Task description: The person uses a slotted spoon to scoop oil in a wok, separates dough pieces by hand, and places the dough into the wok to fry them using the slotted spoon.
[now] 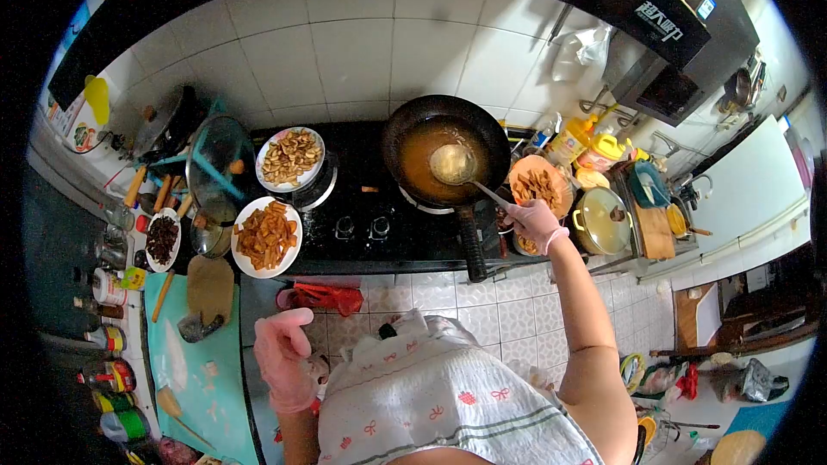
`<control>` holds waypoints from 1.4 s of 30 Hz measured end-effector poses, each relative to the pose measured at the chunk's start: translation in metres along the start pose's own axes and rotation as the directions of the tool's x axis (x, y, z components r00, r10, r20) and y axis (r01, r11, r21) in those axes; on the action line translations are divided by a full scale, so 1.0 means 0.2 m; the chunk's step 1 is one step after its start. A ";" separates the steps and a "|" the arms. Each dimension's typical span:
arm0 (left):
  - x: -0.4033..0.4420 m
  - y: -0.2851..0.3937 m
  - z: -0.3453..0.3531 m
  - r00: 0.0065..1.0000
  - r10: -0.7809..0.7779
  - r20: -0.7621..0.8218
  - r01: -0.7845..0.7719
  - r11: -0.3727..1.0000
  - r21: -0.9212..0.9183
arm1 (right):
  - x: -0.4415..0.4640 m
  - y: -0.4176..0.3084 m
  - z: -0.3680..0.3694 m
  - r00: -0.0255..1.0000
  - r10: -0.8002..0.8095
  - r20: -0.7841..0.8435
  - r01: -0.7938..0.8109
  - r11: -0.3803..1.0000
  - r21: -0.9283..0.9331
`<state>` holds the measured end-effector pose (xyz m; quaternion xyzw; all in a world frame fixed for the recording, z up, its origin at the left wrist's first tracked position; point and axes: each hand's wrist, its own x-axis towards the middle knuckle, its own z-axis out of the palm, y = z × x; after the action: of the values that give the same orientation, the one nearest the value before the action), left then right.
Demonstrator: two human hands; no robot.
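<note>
My right hand (534,224), in a pink glove, is closed around the handle of a metal ladle (452,164). Its round head sits in brownish liquid inside a black wok (398,133), whose long dark handle points toward me. I cannot tell whether the ladle's head has holes. My left hand (284,360), also in a pink glove, is raised beside my apron with loosely bent fingers apart and nothing in it. Near it on the counter is a white plate of brown fried pieces (267,238). Behind that stands a plate of browned slices (291,159).
A bowl of fried strips (538,185) and a lidded yellow pot (601,220) stand right of the wok. Bottles (573,138) line the wall. At left are a glass lid (220,172), a teal board (202,370) and several jars. A black range hood (551,9) hangs overhead.
</note>
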<state>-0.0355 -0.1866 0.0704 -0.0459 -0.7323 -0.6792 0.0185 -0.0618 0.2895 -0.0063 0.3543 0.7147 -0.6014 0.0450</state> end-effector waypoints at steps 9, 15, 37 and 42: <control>0.01 -0.03 0.01 0.967 0.251 0.036 -0.253 0.947 0.199 | 0.02 0.02 0.01 0.975 -0.181 -0.128 0.107 0.888 -0.446; -0.02 0.03 0.04 0.975 0.215 0.047 -0.220 0.964 0.149 | -0.03 -0.04 0.06 0.974 -0.153 -0.165 0.096 0.946 -0.310; -0.02 0.06 0.08 0.994 0.100 0.032 -0.105 0.976 0.193 | 0.06 0.01 -0.09 0.757 -0.646 -0.097 0.038 0.191 -0.981; -0.01 0.05 0.08 0.998 0.062 0.020 -0.064 0.989 0.136 | 0.14 -0.05 -0.07 0.763 -0.635 -0.117 0.083 0.276 -0.957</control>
<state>-0.0318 -0.1690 0.0788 -0.0731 -0.7752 -0.6264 0.0373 -0.0845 0.3144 -0.0077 0.2247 0.9700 0.0167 -0.0907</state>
